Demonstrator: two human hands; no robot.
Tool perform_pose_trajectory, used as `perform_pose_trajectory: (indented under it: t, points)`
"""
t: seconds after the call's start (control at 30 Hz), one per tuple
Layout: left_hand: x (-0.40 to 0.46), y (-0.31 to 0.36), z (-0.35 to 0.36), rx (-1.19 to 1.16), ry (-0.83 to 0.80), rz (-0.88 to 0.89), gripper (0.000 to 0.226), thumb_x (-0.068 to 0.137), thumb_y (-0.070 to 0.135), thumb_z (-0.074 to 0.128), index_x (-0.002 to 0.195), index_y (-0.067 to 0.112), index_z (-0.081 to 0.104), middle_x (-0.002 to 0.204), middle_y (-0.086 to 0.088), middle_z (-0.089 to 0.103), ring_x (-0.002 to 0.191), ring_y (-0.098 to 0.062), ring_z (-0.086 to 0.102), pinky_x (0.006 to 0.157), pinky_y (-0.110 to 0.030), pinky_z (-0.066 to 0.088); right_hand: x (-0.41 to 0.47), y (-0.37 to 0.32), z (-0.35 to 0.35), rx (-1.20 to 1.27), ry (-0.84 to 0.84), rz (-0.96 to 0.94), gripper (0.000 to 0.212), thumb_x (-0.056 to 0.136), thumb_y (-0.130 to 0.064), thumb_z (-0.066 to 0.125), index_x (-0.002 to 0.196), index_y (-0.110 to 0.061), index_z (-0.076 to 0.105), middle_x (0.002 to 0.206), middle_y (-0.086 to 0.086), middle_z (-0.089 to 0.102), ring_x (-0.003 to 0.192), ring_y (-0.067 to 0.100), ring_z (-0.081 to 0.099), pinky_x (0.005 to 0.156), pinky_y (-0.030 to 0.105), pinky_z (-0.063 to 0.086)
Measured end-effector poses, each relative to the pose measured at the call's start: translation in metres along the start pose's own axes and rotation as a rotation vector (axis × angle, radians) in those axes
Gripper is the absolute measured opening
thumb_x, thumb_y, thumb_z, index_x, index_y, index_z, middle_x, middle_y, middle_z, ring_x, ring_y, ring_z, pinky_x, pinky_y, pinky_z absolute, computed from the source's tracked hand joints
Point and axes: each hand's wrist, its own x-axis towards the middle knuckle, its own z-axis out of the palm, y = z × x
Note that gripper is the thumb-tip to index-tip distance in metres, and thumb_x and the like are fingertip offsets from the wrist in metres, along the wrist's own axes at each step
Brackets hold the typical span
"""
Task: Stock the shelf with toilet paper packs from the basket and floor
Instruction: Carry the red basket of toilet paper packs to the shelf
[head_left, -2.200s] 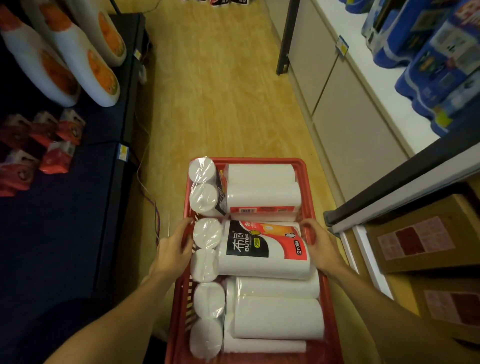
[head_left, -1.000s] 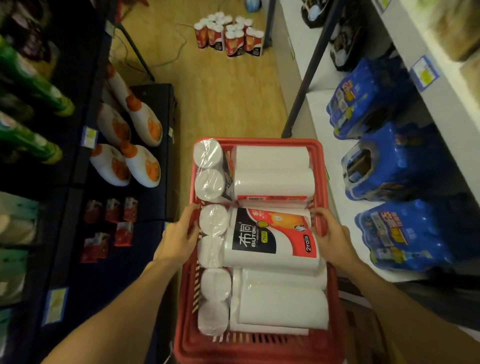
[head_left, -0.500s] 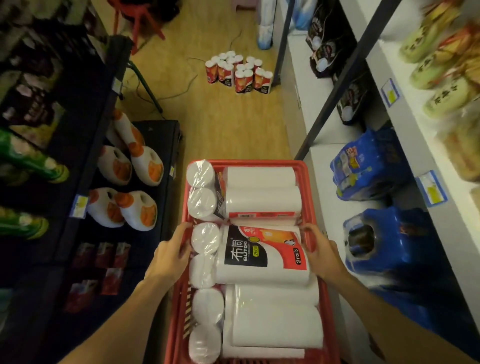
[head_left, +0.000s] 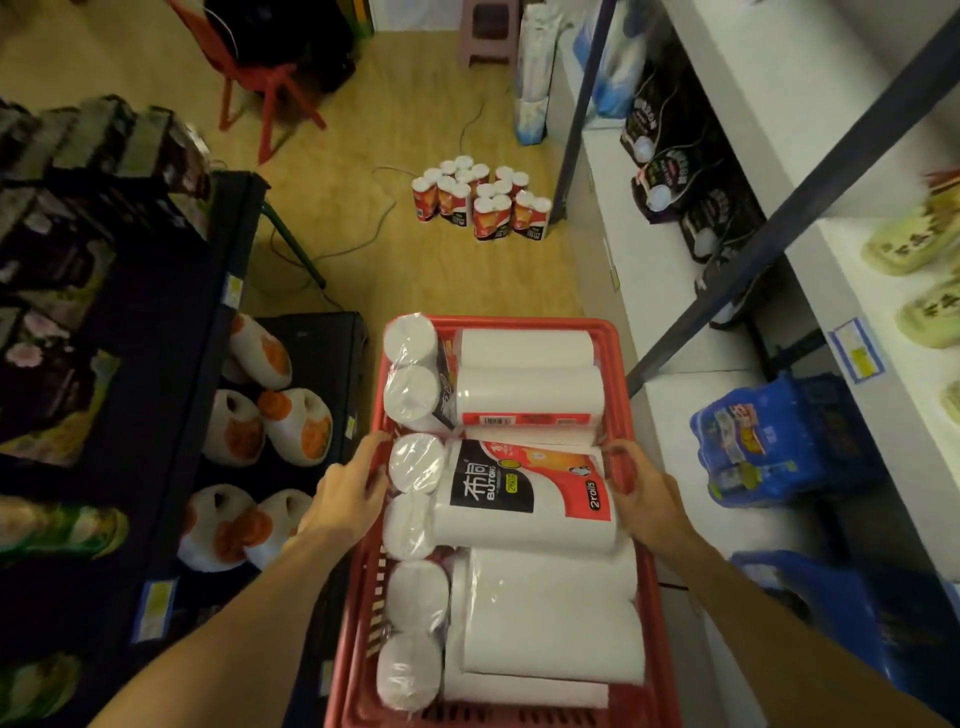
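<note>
a red basket (head_left: 618, 343) full of toilet paper packs is held at both side rims. the left hand (head_left: 345, 499) is curled over the left rim and the right hand (head_left: 641, 499) over the right, fingers (head_left: 615, 453) clamped on the plastic. between the fingers a labelled pack (head_left: 524, 499) is laid across. beyond them, more packs (head_left: 480, 202) are stood on the floor beside the white shelf (head_left: 670, 322).

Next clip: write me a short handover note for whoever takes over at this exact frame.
Left hand grips the left rim of the red basket; right hand grips the right rim.
The basket holds three two-roll packs; the labelled one lies in the middle.
A cluster of packs on the floor stands ahead by the shelf post.
Done: nothing visibly shelved.
Left: shelve the basket and floor packs.
</note>
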Motion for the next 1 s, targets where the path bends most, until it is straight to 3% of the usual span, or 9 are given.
perform_pose_trajectory:
  t: [0.13, 0.27, 0.37, 0.43, 0.57, 0.73, 0.77, 0.9, 1.0]
  points:
    - [0.055, 0.03, -0.025, 0.022, -0.026, 0.036, 0.041, 0.099, 0.025, 0.046, 0.138, 0.03, 0.033, 0.101, 0.001, 0.06, 0.07, -0.003, 0.051, 0.065, -0.022, 0.044, 0.049, -0.027, -0.014, -0.025, 0.034, 0.011, 0.032, 0.094, -0.014, 0.062, 0.122, -0.022, 0.05, 0.099, 0.004, 0.067, 0.075, 0.003, 0.065, 0.052, 0.01, 0.051]
    - [0.117, 0.057, -0.039, 0.061, -0.015, 0.018, 0.043, 0.098, 0.023, 0.046, 0.139, 0.03, 0.034, 0.092, -0.008, 0.062, 0.079, -0.026, 0.059, 0.07, -0.034, 0.045, 0.107, -0.056, -0.03, -0.011, 0.09, -0.041, 0.024, 0.091, -0.012, 0.064, 0.114, -0.015, 0.055, 0.088, -0.003, 0.064, 0.073, -0.001, 0.062, 0.056, 0.008, 0.05]
    - [0.165, 0.08, -0.047, 0.055, -0.017, 0.016, 0.042, 0.098, 0.022, 0.046, 0.138, 0.029, 0.035, 0.076, 0.001, 0.054, 0.063, -0.013, 0.051, 0.064, -0.031, 0.043, 0.159, -0.075, -0.047, -0.042, 0.114, -0.073, 0.024, 0.089, -0.007, 0.066, 0.11, -0.015, 0.057, 0.086, -0.01, 0.061, 0.074, 0.003, 0.06, 0.059, 0.003, 0.046]
    - [0.195, 0.099, -0.057, 0.057, -0.011, -0.004, 0.042, 0.099, 0.023, 0.044, 0.139, 0.029, 0.034, 0.071, 0.005, 0.047, 0.059, -0.008, 0.046, 0.061, -0.027, 0.039, 0.193, -0.091, -0.059, -0.067, 0.093, -0.103, 0.023, 0.089, -0.009, 0.066, 0.107, -0.019, 0.056, 0.086, -0.014, 0.061, 0.077, 0.009, 0.063, 0.064, 0.008, 0.049]
    - [0.256, 0.131, -0.085, 0.065, 0.009, -0.023, 0.042, 0.1, 0.026, 0.042, 0.14, 0.033, 0.033, 0.072, 0.005, 0.047, 0.06, -0.007, 0.047, 0.051, -0.023, 0.036, 0.255, -0.127, -0.077, -0.024, 0.074, -0.105, 0.023, 0.086, -0.027, 0.062, 0.107, -0.021, 0.055, 0.094, -0.007, 0.064, 0.09, 0.021, 0.066, 0.084, 0.035, 0.055]
    - [0.315, 0.151, -0.125, 0.024, -0.01, -0.013, 0.042, 0.101, 0.025, 0.041, 0.141, 0.033, 0.033, 0.079, 0.004, 0.05, 0.063, -0.005, 0.042, 0.068, -0.031, 0.04, 0.32, -0.17, -0.088, -0.024, 0.064, -0.125, 0.074, 0.068, -0.081, 0.052, 0.113, -0.022, 0.057, 0.098, -0.005, 0.068, 0.089, 0.016, 0.068, 0.082, 0.032, 0.056]
    - [0.326, 0.153, -0.131, 0.018, -0.013, -0.016, 0.041, 0.101, 0.025, 0.041, 0.141, 0.032, 0.032, 0.076, 0.007, 0.048, 0.064, -0.004, 0.041, 0.069, -0.03, 0.039, 0.332, -0.177, -0.088, -0.029, 0.064, -0.123, 0.075, 0.067, -0.082, 0.051, 0.113, -0.023, 0.057, 0.097, -0.007, 0.067, 0.088, 0.013, 0.068, 0.081, 0.031, 0.056]
    - [0.39, 0.155, -0.165, -0.011, -0.014, 0.003, 0.043, 0.1, 0.025, 0.043, 0.141, 0.031, 0.033, 0.074, 0.008, 0.048, 0.066, -0.008, 0.048, 0.07, -0.032, 0.042, 0.392, -0.219, -0.079, -0.055, 0.077, -0.093, 0.036, 0.08, -0.041, 0.066, 0.111, -0.025, 0.057, 0.092, -0.012, 0.064, 0.086, 0.009, 0.065, 0.078, 0.023, 0.055]
    - [0.447, 0.154, -0.189, -0.021, -0.039, 0.008, 0.042, 0.1, 0.025, 0.044, 0.141, 0.032, 0.034, 0.078, 0.005, 0.049, 0.079, -0.019, 0.053, 0.075, -0.035, 0.045, 0.435, -0.247, -0.071, -0.045, 0.086, -0.041, 0.029, 0.086, -0.021, 0.071, 0.11, -0.027, 0.055, 0.087, -0.019, 0.06, 0.083, 0.001, 0.061, 0.077, 0.018, 0.05]
